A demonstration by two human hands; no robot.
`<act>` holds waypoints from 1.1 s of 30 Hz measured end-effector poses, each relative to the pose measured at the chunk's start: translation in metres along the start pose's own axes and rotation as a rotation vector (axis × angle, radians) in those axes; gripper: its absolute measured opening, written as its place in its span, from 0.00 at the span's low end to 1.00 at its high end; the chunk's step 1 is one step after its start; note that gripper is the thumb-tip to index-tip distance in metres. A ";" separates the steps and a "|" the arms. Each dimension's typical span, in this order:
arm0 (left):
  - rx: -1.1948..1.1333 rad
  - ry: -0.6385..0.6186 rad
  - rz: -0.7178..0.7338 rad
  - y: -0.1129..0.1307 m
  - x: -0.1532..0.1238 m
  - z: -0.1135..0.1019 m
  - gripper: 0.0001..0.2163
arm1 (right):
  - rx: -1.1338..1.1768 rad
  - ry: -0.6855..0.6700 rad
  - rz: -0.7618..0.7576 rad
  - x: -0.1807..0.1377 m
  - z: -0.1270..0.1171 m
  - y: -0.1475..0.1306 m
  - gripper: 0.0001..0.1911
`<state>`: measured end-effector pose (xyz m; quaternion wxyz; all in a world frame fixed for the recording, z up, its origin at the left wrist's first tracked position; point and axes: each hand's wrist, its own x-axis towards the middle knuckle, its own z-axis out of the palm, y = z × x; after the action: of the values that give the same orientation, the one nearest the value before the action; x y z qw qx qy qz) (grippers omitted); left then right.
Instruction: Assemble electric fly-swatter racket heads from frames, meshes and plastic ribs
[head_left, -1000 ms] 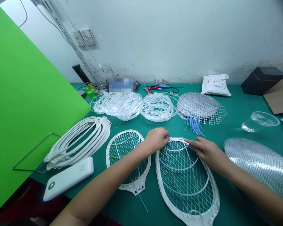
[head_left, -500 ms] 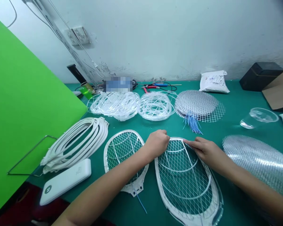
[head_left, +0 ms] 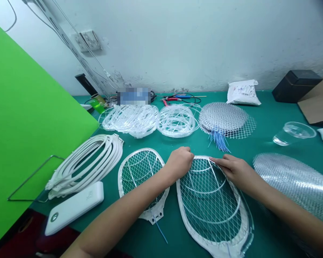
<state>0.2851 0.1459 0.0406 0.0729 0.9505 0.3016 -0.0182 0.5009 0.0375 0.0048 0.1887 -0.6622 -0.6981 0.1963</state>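
A white oval racket frame with wire mesh [head_left: 212,208] lies on the green table in front of me. My left hand [head_left: 179,164] is closed on the frame's top left rim. My right hand [head_left: 233,168] pinches the top right rim, fingers pressed together on the mesh edge. A clear plastic ribbed piece lies over the mesh. A second meshed frame [head_left: 140,170] with a blue wire at its neck lies just left, partly under my left forearm.
A stack of empty white frames [head_left: 88,163] and a white power bank [head_left: 74,207] lie at left beside a green board [head_left: 21,136]. Clear ribbed pieces [head_left: 153,120], mesh sheets with blue wires [head_left: 224,120], a mesh pile [head_left: 298,182], a clear cup [head_left: 294,132], a bag and boxes sit behind and right.
The view has shifted slightly. The clear piece and mesh have slid a little lower right in the frame; both hands stay on its top rim.
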 end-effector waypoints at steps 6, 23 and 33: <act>0.023 0.008 0.002 0.001 0.002 0.002 0.14 | -0.029 0.000 0.008 0.002 0.000 0.000 0.22; 0.043 0.044 0.003 -0.003 0.001 0.006 0.13 | -0.215 0.081 -0.275 0.050 0.002 -0.029 0.13; 0.030 0.027 0.001 0.000 0.001 0.007 0.13 | -0.054 0.078 -0.282 0.047 0.014 -0.017 0.14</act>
<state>0.2860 0.1460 0.0337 0.0545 0.9518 0.3016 -0.0097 0.4766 0.0831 0.0016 0.2236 -0.5694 -0.7814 0.1232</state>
